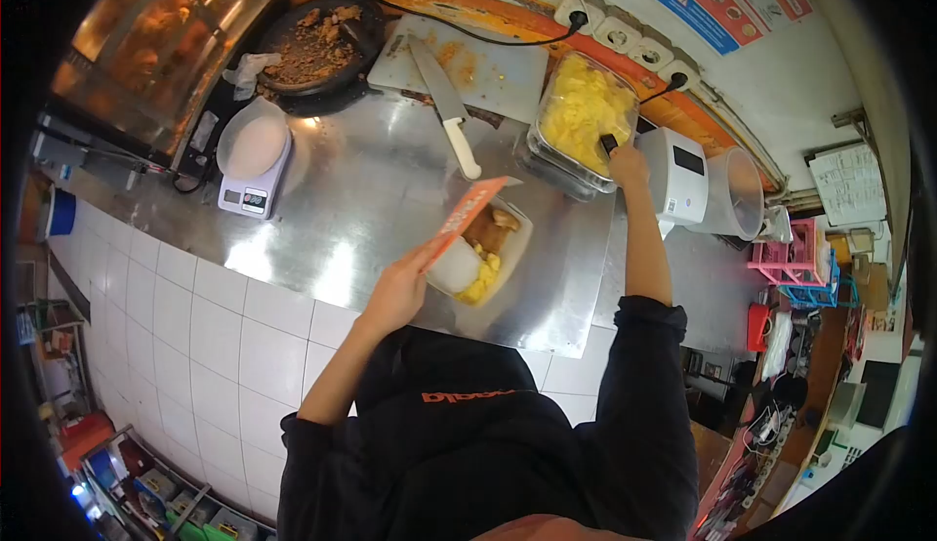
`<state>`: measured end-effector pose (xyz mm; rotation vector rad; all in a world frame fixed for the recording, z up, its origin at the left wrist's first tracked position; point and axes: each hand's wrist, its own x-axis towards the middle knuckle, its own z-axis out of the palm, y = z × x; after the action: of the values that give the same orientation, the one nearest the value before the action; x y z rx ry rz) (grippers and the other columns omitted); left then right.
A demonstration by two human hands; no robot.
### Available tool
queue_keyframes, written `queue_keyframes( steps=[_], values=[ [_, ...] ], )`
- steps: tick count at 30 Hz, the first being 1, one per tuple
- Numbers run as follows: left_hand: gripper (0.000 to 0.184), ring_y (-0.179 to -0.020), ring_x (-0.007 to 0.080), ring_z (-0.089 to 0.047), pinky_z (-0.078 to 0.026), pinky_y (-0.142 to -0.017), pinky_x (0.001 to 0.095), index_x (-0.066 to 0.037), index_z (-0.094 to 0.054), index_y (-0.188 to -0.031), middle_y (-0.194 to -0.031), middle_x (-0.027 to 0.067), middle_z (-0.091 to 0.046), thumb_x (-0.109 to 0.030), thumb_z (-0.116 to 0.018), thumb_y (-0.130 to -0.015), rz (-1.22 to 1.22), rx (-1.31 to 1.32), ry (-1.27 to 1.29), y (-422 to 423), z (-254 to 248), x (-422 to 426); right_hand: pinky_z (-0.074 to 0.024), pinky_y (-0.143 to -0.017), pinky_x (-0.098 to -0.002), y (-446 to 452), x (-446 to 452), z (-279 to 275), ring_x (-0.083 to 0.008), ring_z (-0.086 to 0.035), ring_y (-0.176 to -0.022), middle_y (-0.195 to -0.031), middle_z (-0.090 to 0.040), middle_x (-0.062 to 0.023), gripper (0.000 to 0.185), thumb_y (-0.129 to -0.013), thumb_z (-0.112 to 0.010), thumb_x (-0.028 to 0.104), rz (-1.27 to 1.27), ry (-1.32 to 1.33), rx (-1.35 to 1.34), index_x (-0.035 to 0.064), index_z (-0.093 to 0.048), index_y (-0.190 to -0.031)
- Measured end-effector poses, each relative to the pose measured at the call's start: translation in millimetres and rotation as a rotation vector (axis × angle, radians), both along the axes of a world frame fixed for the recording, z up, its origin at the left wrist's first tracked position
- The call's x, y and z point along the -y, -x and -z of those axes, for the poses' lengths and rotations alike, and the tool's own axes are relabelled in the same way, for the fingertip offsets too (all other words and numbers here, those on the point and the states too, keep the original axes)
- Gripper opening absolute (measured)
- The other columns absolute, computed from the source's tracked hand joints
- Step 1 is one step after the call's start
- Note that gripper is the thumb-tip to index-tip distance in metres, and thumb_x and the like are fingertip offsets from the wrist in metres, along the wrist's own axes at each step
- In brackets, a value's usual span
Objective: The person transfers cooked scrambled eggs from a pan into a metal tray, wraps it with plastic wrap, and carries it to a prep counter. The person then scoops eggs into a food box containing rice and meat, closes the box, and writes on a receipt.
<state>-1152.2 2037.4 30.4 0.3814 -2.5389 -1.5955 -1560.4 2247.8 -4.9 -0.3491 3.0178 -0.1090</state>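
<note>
My left hand [398, 294] is closed on the orange lid flap [467, 213] of a paper food box [511, 266], which sits open on the steel counter. Inside the box are white rice [455, 268], yellow scrambled egg [481, 281] and a brown piece of meat [491, 232]. Over to the right, my right hand [630, 167] grips a utensil by its black handle [609, 144]. The utensil's working end is hidden at a clear plastic container [543, 154] heaped with scrambled egg [588, 102].
A knife [444, 102] lies partly on a cutting board [522, 58]. A black stone mortar [337, 92] with brown crumbs stands back left, near a scale [256, 196] bearing a bowl [252, 141]. Beyond my right arm are a white machine [675, 175] and a clear tub [737, 194].
</note>
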Motion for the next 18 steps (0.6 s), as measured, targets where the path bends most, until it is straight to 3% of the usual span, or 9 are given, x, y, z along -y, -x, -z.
queue_keyframes(
  steps=[3, 4, 7, 10, 11, 12, 14, 15, 18],
  values=[
    [0.052, -0.111, 0.0334, -0.049, -0.041, -0.092, 0.0332, -0.011, -0.037, -0.133, -0.129, 0.0171, -0.044, -0.007, -0.052, -0.083, 0.083, 0.072, -0.106, 3, -14, 1, -0.0461, -0.080, -0.0463, -2, 1, -4, -0.0376, -0.058, -0.093, -0.096, -0.062, -0.0202, 0.027, -0.081, -0.052, 0.026, -0.068, -0.014, -0.010, 0.0032, -0.065, -0.088],
    [0.058, -0.105, 0.0343, -0.052, -0.046, -0.084, 0.0354, -0.013, -0.033, -0.135, -0.129, 0.0156, -0.043, -0.023, -0.058, -0.083, 0.116, -0.047, 0.043, 0, 1, 5, -0.0459, -0.080, -0.0463, 9, -10, 5, -0.0375, -0.058, -0.092, -0.095, -0.062, -0.0206, 0.028, -0.081, -0.050, 0.025, -0.111, -0.060, -0.033, 0.0020, -0.065, -0.087],
    [0.061, -0.105, 0.0309, -0.053, -0.047, -0.082, 0.0347, -0.013, -0.032, -0.136, -0.129, 0.0147, -0.043, -0.025, -0.059, -0.083, 0.049, -0.007, -0.130, -11, -2, 19, -0.0456, -0.080, -0.0461, 39, -27, 9, -0.0371, -0.059, -0.091, -0.094, -0.062, -0.0215, 0.029, -0.081, -0.048, 0.024, -0.229, -0.167, -0.021, 0.0007, -0.065, -0.085],
    [0.062, -0.104, 0.0279, -0.053, -0.047, -0.081, 0.0339, -0.013, -0.033, -0.136, -0.130, 0.0136, -0.042, -0.027, -0.060, -0.083, -0.020, 0.082, -0.071, -26, -7, 41, -0.0483, -0.078, -0.0433, 67, -30, 25, -0.0352, -0.060, -0.091, -0.095, -0.062, -0.0209, 0.037, -0.084, -0.047, 0.032, -0.410, -0.368, 0.031, 0.0007, -0.065, -0.089],
    [0.062, -0.104, 0.0279, -0.053, -0.047, -0.081, 0.0339, -0.013, -0.033, -0.136, -0.130, 0.0136, -0.042, -0.027, -0.060, -0.083, -0.055, 0.068, -0.045, -30, -10, 50, -0.0490, -0.074, -0.0437, 39, -19, 6, -0.0356, -0.062, -0.085, -0.092, -0.063, -0.0205, 0.034, -0.082, -0.048, 0.030, -0.273, -0.299, -0.101, 0.0017, -0.066, -0.082],
    [0.060, -0.104, 0.0273, -0.053, -0.047, -0.081, 0.0341, -0.012, -0.034, -0.135, -0.130, 0.0130, -0.042, -0.027, -0.060, -0.083, -0.081, 0.054, -0.066, -37, -10, 62, -0.0488, -0.070, -0.0443, 30, -16, 2, -0.0352, -0.062, -0.081, -0.088, -0.063, -0.0199, 0.032, -0.080, -0.050, 0.030, -0.369, -0.358, -0.135, 0.0016, -0.066, -0.082],
    [0.055, -0.104, 0.0262, -0.054, -0.047, -0.081, 0.0336, -0.009, -0.037, -0.131, -0.129, 0.0121, -0.042, -0.027, -0.060, -0.084, -0.216, -0.023, -0.068, -55, -22, 98, -0.0476, -0.072, -0.0436, -6, -4, -14, -0.0336, -0.061, -0.084, -0.088, -0.063, -0.0194, 0.034, -0.081, -0.051, 0.032, -0.251, -0.056, -0.201, 0.0028, -0.065, -0.089],
    [0.055, -0.104, 0.0262, -0.054, -0.047, -0.081, 0.0336, -0.009, -0.037, -0.131, -0.129, 0.0121, -0.042, -0.027, -0.060, -0.084, -0.322, -0.045, -0.021, -62, -34, 119, -0.0465, -0.075, -0.0431, -12, 1, -25, -0.0336, -0.060, -0.085, -0.089, -0.063, -0.0185, 0.033, -0.079, -0.052, 0.032, -0.316, -0.088, -0.182, 0.0048, -0.065, -0.093],
    [0.040, -0.102, 0.0221, -0.055, -0.047, -0.081, 0.0316, -0.005, -0.050, -0.118, -0.115, 0.0115, -0.052, -0.019, -0.061, -0.082, -0.624, -0.356, 0.332, -82, -70, 212, -0.0413, -0.085, -0.0417, -47, 11, -62, -0.0330, -0.051, -0.102, -0.110, -0.056, -0.0166, 0.037, -0.076, -0.057, 0.021, -0.401, 0.113, -0.569, 0.0099, -0.057, -0.111]
  ],
)
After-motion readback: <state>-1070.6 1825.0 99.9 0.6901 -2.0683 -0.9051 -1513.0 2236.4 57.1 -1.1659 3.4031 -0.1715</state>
